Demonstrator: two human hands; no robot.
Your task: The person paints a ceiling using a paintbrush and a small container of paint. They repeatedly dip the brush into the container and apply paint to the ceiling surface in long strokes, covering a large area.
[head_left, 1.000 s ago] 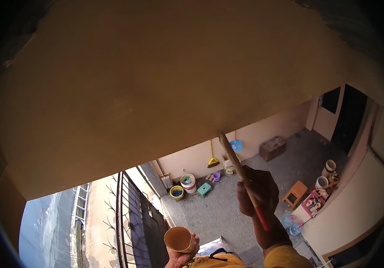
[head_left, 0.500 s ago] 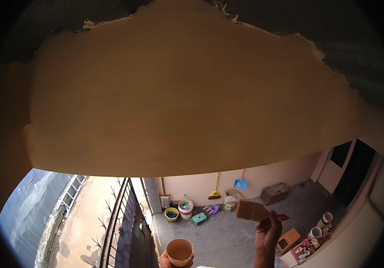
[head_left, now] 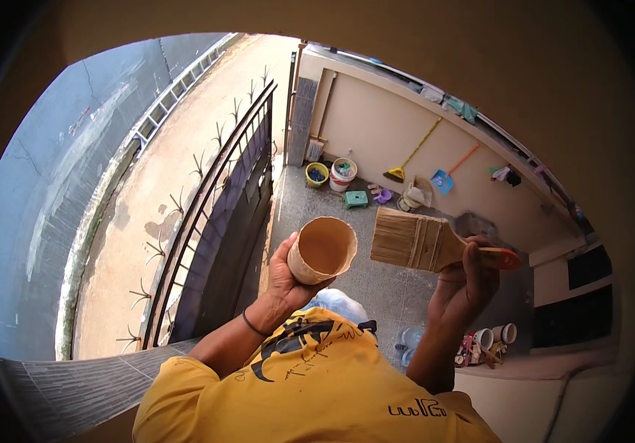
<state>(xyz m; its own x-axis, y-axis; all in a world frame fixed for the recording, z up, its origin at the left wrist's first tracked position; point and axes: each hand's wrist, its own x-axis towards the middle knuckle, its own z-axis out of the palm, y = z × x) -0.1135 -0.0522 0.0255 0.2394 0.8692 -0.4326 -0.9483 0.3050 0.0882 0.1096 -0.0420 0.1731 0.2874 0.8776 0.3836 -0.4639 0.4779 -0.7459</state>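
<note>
My left hand (head_left: 288, 279) is wrapped round a paint-smeared cup (head_left: 299, 263), its open top facing up. Inside the cup lies tan-brown paint (head_left: 325, 247). Level with it on the right, my right hand (head_left: 469, 286) grips a wide paintbrush (head_left: 441, 244) by its handle, which ends in red. The brush's bristles are coated tan and point left toward the cup, with a gap between the two. Neither the brush nor the cup touches any surface.
Below on the left runs a metal gate (head_left: 206, 192) with spikes along it; beyond lies a ladder (head_left: 177, 92). By the far wall (head_left: 376, 111) stand a yellow tub (head_left: 317, 174), a white bucket (head_left: 342, 174), a green stool (head_left: 356, 198), a broom (head_left: 395, 174) and a blue dustpan (head_left: 443, 181).
The view has tipped down from the tan painted surface overhead to my body and the yard. Both hands now show higher in the picture, still holding the cup and the paintbrush.
</note>
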